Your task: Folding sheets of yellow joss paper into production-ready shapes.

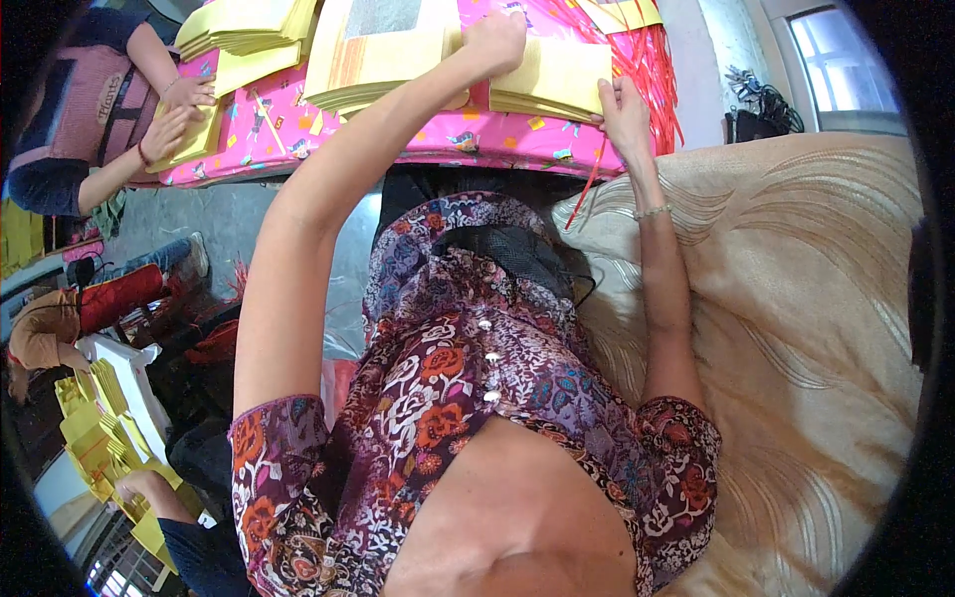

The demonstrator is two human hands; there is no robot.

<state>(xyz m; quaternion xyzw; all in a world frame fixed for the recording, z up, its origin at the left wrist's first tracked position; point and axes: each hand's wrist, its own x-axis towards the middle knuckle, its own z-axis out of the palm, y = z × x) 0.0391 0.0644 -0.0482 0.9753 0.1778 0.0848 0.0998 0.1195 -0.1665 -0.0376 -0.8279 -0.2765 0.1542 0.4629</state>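
Observation:
A stack of yellow paper sheets (552, 80) lies near the front edge of a table with a pink patterned cloth (438, 141). My left hand (494, 42) is closed over the stack's far left part, its fingers curled; anything in them is too small to make out. At the stack's right edge, my right hand (626, 107) has thumb and fingers on the paper, pinching its side. Just left of this stack is a thicker pile of yellow paper (343, 85) bearing a grey and orange print, partly covered by my left forearm. Red strips (655, 85) hang beside my right hand.
Another person's hands (179, 114) rest on yellow paper at the table's left end, near more folded yellow stacks (249, 40). A beige patterned sofa (786, 269) fills the right side. At lower left, another person's hand (142, 485) is by yellow paper bundles (99, 418).

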